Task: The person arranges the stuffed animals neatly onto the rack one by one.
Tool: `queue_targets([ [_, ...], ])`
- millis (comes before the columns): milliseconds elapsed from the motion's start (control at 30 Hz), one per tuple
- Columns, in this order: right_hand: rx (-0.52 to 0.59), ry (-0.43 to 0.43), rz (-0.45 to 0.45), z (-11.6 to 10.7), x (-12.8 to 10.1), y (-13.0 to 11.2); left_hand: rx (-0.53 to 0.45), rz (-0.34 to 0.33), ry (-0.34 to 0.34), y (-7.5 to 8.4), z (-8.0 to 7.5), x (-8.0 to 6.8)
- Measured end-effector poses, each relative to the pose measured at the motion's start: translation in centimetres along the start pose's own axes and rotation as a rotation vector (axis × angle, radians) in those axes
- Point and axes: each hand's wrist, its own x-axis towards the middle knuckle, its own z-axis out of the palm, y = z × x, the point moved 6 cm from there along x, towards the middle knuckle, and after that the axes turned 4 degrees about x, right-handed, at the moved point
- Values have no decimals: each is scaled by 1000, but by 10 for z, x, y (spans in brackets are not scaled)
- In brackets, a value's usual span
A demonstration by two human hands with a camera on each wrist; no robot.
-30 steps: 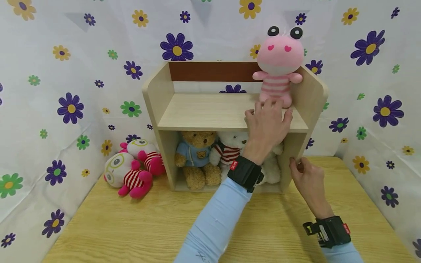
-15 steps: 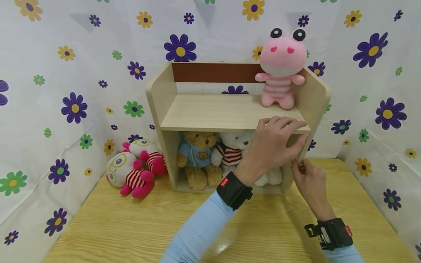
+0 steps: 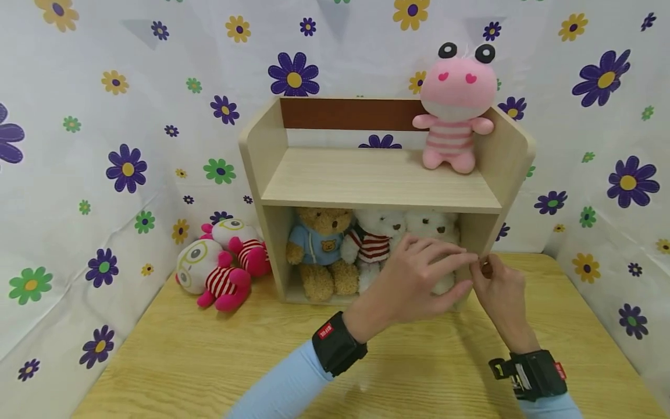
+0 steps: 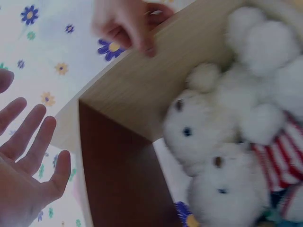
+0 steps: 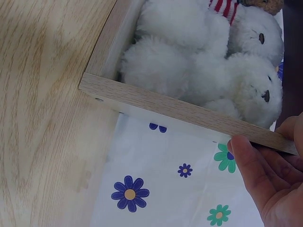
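Note:
A pink plush toy (image 3: 458, 90) with black-and-white eyes sits upright at the right end of the upper board of a small wooden shelf (image 3: 377, 180). Below and away from it, my left hand (image 3: 413, 279) hovers before the lower compartment, fingers spread and holding nothing. It partly covers a white bear (image 3: 431, 226) in the head view. With thumb and fingers on either side, my right hand (image 3: 502, 291) pinches the front edge of the shelf's right side panel (image 5: 189, 108). The left wrist view shows one fingertip (image 4: 149, 50) on the panel's inner face.
A brown bear (image 3: 321, 250) in a blue hoodie and a white bear in a striped top (image 3: 373, 247) sit in the lower compartment. Two pink-and-white plush toys (image 3: 222, 279) lie left of the shelf on the wooden table (image 3: 183, 366). Flower-printed cloth (image 3: 157, 105) hangs behind.
My left hand has come away from the pink plush toy's feet and moved down to the front of the lower compartment. The toy stays in place. My right hand remains at the side panel.

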Motion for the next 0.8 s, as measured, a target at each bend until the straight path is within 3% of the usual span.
queue_targets([
  [300,0,10,39,0,2,2,-32,-78,-110,-11,2,-63],
  [500,-6,3,62,-2,5,3,-49,-121,-198,-18,3,-90],
  [800,7,6,59,1,2,2,-55,-194,-250,-33,-2,-123],
])
